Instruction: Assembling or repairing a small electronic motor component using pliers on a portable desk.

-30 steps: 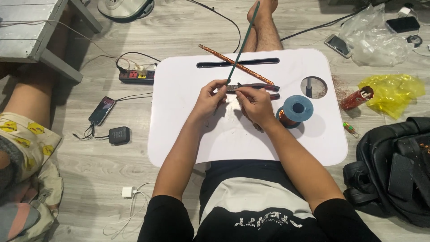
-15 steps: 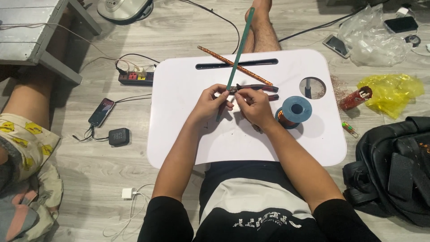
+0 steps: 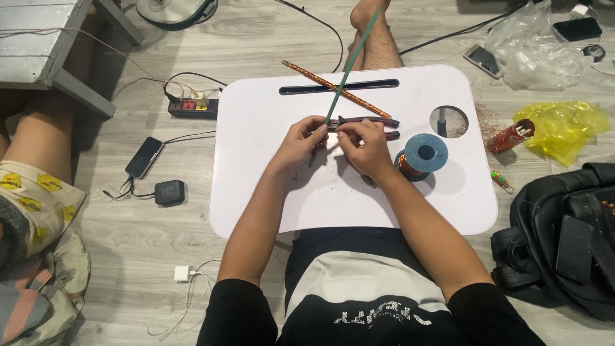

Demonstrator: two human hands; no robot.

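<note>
Two hands meet over the middle of the white lap table [image 3: 269,192]. The left hand [image 3: 300,142] has its fingers curled, pinching the lower end of a green rod [image 3: 349,64]; the rod slants up and away, crossing the slot at the table's far edge. The right hand [image 3: 365,146] — fingers also bent inward — pinches the same spot just beside the left fingertips, and the two hands touch there. What sits between the fingertips is too small to tell.

Just beyond the right hand, dark pliers [image 3: 375,122] lie on the table. A glittery copper rod [image 3: 333,88] lies diagonally under the green one. A blue spool [image 3: 423,154] wound with copper wire stands near the right wrist — a round hole [image 3: 448,122] is past it.

Off the table: power strip [image 3: 192,106], phone [image 3: 144,157], yellow bag [image 3: 564,125], black backpack [image 3: 564,243].
</note>
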